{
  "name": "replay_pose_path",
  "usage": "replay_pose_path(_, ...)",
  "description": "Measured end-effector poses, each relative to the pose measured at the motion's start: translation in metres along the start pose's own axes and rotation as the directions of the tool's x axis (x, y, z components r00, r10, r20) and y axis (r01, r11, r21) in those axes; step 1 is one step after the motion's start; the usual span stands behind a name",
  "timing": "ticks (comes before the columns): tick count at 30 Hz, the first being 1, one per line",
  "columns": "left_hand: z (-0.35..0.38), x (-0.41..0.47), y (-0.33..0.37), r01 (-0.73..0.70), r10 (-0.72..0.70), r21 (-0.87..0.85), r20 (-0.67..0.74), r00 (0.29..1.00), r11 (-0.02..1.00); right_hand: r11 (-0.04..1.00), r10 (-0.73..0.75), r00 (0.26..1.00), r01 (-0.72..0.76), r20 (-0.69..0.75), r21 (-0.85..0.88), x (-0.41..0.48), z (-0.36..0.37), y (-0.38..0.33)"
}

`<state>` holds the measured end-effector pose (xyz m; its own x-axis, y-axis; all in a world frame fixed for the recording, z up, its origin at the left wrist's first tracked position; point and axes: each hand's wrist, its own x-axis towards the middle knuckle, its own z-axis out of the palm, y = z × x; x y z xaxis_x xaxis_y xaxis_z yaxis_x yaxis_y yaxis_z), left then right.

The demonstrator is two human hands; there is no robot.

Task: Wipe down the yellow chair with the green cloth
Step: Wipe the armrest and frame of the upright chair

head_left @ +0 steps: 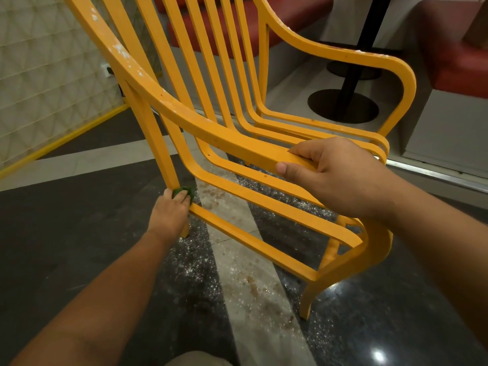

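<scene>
- The yellow chair (266, 207) wore a smooth satin paint over a hard frame; whether wood or metal lay under it could not be told.
- Its near armrest (124, 59) had chipped, whitish flecks in the paint.
- The green cloth (190, 192) looked soft, crumpled and matt.
- The dark floor (369, 326) was polished speckled stone, glossy enough to mirror a lamp, and dusted with pale grit.
- The pale floor strip (250, 281) was duller and blotched brown.
- The wall panel (39, 75) was pale, matt and embossed in diamonds.
- The red bench (454, 62) looked smooth, padded and matt.
</scene>
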<state>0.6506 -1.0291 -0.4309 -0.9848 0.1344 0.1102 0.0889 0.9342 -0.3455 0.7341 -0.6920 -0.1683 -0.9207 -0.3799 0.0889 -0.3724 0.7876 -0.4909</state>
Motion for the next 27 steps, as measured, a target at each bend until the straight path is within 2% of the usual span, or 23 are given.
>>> replay_pose_path(2, 0.011, -0.001, 0.003, 0.013, -0.013, -0.006, -0.002, 1.0, 1.0, 1.0, -0.002, 1.0, 0.002, 0.002, 0.003, 0.0, -0.001, 0.0)
replay_pose_path(4, 0.024, 0.0, 0.007, 0.105, -0.112, -0.195, -0.028, 0.993, 0.975, 1.0, -0.002, 1.0, 0.002, 0.0, -0.001, 0.001, -0.001, 0.0)
replay_pose_path(6, 0.025, -0.003, 0.015, 0.216, -0.258, -0.445, -0.035, 0.965, 0.869, 1.0, 0.004, 1.0, -0.004, 0.001, -0.005, 0.001, 0.0, 0.0)
replay_pose_path(8, 0.017, -0.008, 0.02, 0.263, -0.36, -0.635, -0.025, 0.933, 0.726, 1.0, 0.006, 1.0, -0.006, 0.008, 0.002, 0.001, 0.0, 0.0)
replay_pose_path(10, 0.006, -0.015, 0.023, 0.213, -0.333, -0.725, -0.024, 0.943, 0.655, 1.0, 0.008, 1.0, -0.008, 0.01, 0.008, 0.001, 0.0, 0.0)
replay_pose_path(13, 0.006, -0.027, 0.027, 0.086, -0.2, -0.759, -0.06, 0.978, 0.646, 1.0, 0.0, 1.0, 0.0, 0.003, 0.001, 0.001, 0.0, -0.001)
replay_pose_path(15, 0.01, -0.033, 0.028, 0.081, -0.201, -0.79, -0.054, 0.978, 0.608, 1.0, 0.0, 1.0, 0.0, -0.001, 0.002, 0.0, 0.001, 0.0)
replay_pose_path(18, 0.012, -0.034, 0.026, 0.216, -0.37, -0.845, 0.023, 0.929, 0.489, 1.0, -0.01, 1.0, 0.01, 0.003, -0.005, 0.0, 0.0, 0.0)
replay_pose_path(21, 0.013, -0.028, 0.028, 0.36, -0.545, -0.87, 0.132, 0.828, 0.336, 1.0, -0.014, 1.0, 0.014, 0.006, -0.008, 0.001, 0.0, 0.001)
replay_pose_path(24, 0.012, -0.034, 0.048, 0.357, -0.609, -0.902, 0.145, 0.779, 0.242, 1.0, -0.025, 1.0, 0.025, 0.003, -0.018, 0.001, 0.0, 0.002)
replay_pose_path(27, 0.011, -0.044, 0.069, 0.34, -0.63, -0.916, 0.137, 0.765, 0.214, 1.0, -0.026, 1.0, 0.026, 0.002, -0.014, 0.001, 0.0, 0.002)
